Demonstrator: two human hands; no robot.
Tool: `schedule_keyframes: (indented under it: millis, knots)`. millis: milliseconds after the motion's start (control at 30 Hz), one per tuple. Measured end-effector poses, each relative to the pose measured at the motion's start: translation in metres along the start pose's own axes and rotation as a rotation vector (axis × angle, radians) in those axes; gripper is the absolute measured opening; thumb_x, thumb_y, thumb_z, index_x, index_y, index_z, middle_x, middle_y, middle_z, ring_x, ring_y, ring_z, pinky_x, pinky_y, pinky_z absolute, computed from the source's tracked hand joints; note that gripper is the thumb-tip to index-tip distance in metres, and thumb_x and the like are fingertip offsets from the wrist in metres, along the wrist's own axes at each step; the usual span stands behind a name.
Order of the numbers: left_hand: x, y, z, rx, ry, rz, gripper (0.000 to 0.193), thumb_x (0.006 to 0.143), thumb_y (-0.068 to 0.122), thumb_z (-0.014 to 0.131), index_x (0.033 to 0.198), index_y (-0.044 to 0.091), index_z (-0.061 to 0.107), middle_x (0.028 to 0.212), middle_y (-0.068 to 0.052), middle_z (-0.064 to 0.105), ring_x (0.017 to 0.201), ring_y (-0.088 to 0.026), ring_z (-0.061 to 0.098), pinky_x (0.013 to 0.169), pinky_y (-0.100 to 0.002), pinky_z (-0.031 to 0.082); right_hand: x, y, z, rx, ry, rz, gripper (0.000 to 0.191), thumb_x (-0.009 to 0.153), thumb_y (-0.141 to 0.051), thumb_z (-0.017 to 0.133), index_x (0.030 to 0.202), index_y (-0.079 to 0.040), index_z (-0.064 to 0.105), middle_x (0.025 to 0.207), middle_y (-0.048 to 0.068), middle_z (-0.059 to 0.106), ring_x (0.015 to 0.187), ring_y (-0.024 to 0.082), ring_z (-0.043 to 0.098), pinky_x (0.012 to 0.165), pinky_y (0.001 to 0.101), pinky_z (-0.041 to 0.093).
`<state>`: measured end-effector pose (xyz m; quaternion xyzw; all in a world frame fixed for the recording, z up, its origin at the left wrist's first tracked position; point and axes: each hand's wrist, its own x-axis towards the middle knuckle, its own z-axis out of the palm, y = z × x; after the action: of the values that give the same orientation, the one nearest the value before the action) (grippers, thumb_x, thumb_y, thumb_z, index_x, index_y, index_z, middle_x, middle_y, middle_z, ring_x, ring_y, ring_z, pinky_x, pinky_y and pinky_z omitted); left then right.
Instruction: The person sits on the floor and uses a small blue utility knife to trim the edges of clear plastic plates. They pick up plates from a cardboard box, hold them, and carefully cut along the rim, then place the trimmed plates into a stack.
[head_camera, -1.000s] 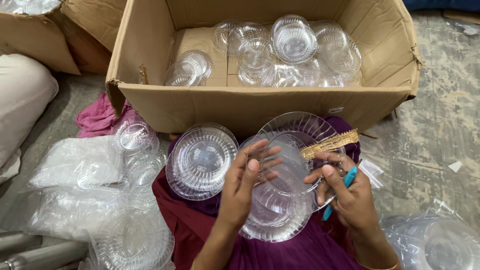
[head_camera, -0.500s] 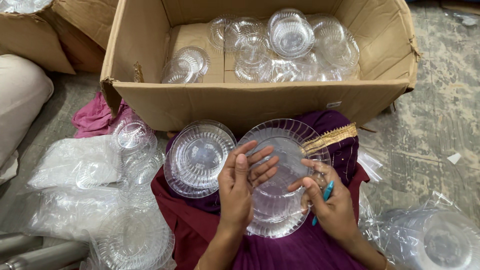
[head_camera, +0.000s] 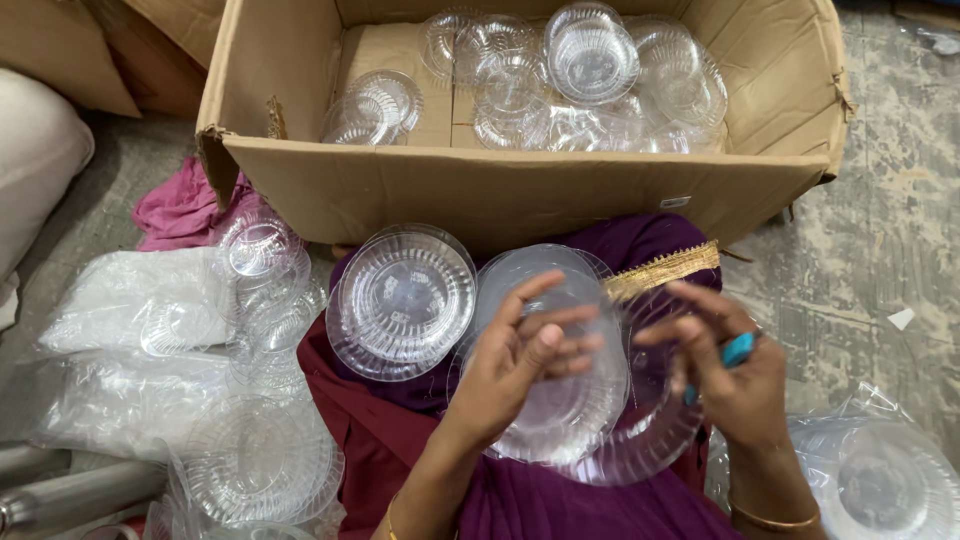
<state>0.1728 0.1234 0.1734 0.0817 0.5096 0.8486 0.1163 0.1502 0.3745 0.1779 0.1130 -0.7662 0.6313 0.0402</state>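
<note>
Fingers of my left hand (head_camera: 520, 365) and right hand (head_camera: 725, 375) are grasping clear plastic plates (head_camera: 570, 400) over my lap. Right one's also gripping a teal pen (head_camera: 735, 352). Cardboard box (head_camera: 520, 190) sits just ahead.

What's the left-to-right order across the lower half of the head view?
White plastic bags → loose clear bowls → clear plate on the lap → left hand → right hand → bagged clear plates.
</note>
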Motion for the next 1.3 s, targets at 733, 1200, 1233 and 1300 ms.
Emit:
schedule_keyframes:
  millis: [733, 1200, 1233, 1300]
  knots:
    - [-0.005, 0.003, 0.028, 0.608, 0.166, 0.291, 0.063, 0.105, -0.005, 0.039, 0.161, 0.022, 0.030, 0.146, -0.019, 0.064, 0.097, -0.024, 0.081, 0.076, -0.032, 0.069, -0.008, 0.015, 0.023, 0.160, 0.156, 0.226, 0.034, 0.111, -0.019, 0.045, 0.135, 0.004, 0.053, 0.076, 0.016, 0.070, 0.039, 0.006, 0.045, 0.037, 0.0201, 0.035]
    - [-0.003, 0.005, 0.020, 0.398, 0.086, 0.081, 0.056, 0.109, 0.013, 0.044, 0.162, 0.018, 0.024, 0.137, -0.019, 0.068, 0.096, -0.028, 0.079, 0.079, -0.034, 0.068, -0.004, 0.015, -0.009, -0.019, 0.024, 0.150, 0.036, 0.108, -0.021, 0.054, 0.135, 0.001, 0.058, 0.078, 0.014, 0.074, 0.039, 0.005, 0.046, 0.037, 0.0193, 0.034]
    - [-0.002, 0.002, 0.020, 0.328, 0.115, 0.175, 0.055, 0.111, 0.013, 0.045, 0.163, 0.016, 0.024, 0.141, -0.021, 0.065, 0.105, -0.030, 0.077, 0.086, -0.036, 0.067, -0.003, 0.015, -0.006, 0.032, 0.076, 0.156, 0.036, 0.109, -0.020, 0.054, 0.137, 0.001, 0.057, 0.079, 0.014, 0.074, 0.041, 0.005, 0.046, 0.038, 0.0190, 0.033]
    - [-0.003, -0.002, 0.022, 0.263, 0.147, 0.240, 0.054, 0.114, 0.015, 0.044, 0.164, 0.015, 0.023, 0.147, -0.022, 0.060, 0.115, -0.031, 0.075, 0.091, -0.036, 0.067, -0.003, 0.015, 0.002, 0.074, 0.120, 0.159, 0.036, 0.110, -0.019, 0.053, 0.139, 0.001, 0.055, 0.081, 0.014, 0.074, 0.042, 0.004, 0.047, 0.039, 0.0189, 0.034]
